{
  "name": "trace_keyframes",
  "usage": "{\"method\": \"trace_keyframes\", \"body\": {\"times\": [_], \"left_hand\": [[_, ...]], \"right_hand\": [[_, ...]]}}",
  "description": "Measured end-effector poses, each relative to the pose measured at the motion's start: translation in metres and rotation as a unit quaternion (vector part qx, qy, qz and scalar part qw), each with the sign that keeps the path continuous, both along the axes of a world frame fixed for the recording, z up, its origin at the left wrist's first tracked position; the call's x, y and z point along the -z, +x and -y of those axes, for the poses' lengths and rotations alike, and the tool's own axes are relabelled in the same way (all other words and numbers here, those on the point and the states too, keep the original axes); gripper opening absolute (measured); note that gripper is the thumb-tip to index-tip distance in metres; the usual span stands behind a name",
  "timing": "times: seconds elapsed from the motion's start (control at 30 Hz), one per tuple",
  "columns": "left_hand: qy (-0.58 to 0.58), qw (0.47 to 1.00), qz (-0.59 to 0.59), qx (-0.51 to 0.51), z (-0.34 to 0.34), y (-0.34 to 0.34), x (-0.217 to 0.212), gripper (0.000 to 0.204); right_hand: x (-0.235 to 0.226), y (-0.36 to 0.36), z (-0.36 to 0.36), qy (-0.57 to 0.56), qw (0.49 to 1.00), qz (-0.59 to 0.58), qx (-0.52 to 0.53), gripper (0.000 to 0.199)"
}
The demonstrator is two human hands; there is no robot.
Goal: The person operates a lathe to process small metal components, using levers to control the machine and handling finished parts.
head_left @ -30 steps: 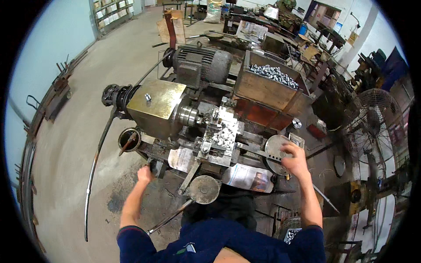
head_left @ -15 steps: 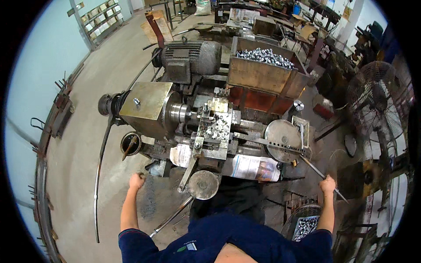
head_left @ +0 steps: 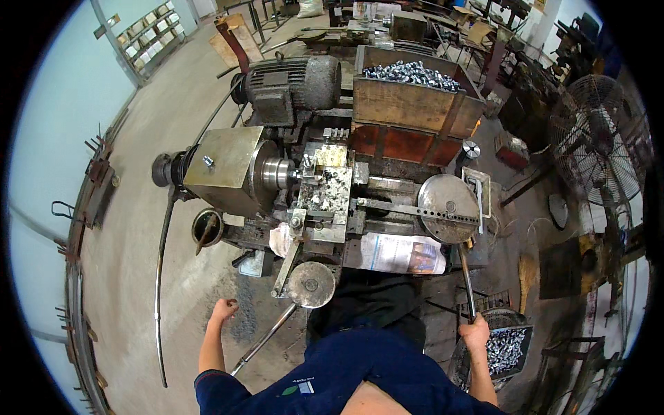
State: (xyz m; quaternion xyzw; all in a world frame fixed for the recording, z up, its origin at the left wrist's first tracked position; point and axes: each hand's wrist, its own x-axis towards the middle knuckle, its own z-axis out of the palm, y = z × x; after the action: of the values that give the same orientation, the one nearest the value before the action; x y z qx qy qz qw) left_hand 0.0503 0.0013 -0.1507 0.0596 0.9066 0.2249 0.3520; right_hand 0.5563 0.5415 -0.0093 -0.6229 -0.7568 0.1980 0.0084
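Observation:
My right hand is closed round the end of a metal lever that runs up to a large round steel disc on the right of a small lathe. A perforated bar links that disc to the chip-covered slide, which sits beside the bright spindle chuck. My left hand hangs free of the machine, fingers curled together; whatever they may hold is too small to tell. Nearest to it are a second lever with a smaller disc and a dark pot with a brush-like handle.
Behind the lathe stand an electric motor and a wooden crate full of shiny metal pieces. A bin of similar pieces is by my right forearm. A caged fan stands at right; a long thin rod slants down at left.
My right hand has swung the lever inward to the left, and the slide has shifted left toward the chuck. My left hand has come slightly nearer my body. The view has shifted a little.

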Motion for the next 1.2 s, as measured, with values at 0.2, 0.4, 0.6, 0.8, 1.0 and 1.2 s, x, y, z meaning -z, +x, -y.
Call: {"method": "trace_keyframes", "body": {"times": [0.2,0.4,0.6,0.8,1.0,1.2], "left_hand": [[0.039,0.999,-0.017,0.013,-0.035,-0.021,-0.012,0.035],[0.049,0.996,-0.062,0.037,-0.06,-0.037,-0.032,0.037],[-0.038,0.968,-0.244,0.056,-0.087,-0.075,-0.046,0.043],[-0.154,0.948,-0.229,0.16,-0.136,-0.076,-0.057,0.04],[-0.164,0.929,-0.315,0.1,-0.144,-0.053,-0.017,0.048],[-0.139,0.937,-0.316,0.047,-0.152,-0.034,0.011,0.045]], "right_hand": [[-0.025,-0.013,0.012,0.007,0.999,0.029,-0.029,0.039],[-0.018,-0.005,-0.019,0.044,0.995,0.051,-0.068,0.027],[-0.012,0.027,-0.154,0.105,0.959,0.262,-0.012,0.035],[-0.045,-0.007,-0.195,0.22,0.946,0.231,-0.049,0.044],[-0.057,-0.01,-0.138,0.237,0.967,0.038,-0.086,0.049],[-0.086,-0.059,-0.112,0.162,0.983,-0.042,-0.072,0.045]]}}
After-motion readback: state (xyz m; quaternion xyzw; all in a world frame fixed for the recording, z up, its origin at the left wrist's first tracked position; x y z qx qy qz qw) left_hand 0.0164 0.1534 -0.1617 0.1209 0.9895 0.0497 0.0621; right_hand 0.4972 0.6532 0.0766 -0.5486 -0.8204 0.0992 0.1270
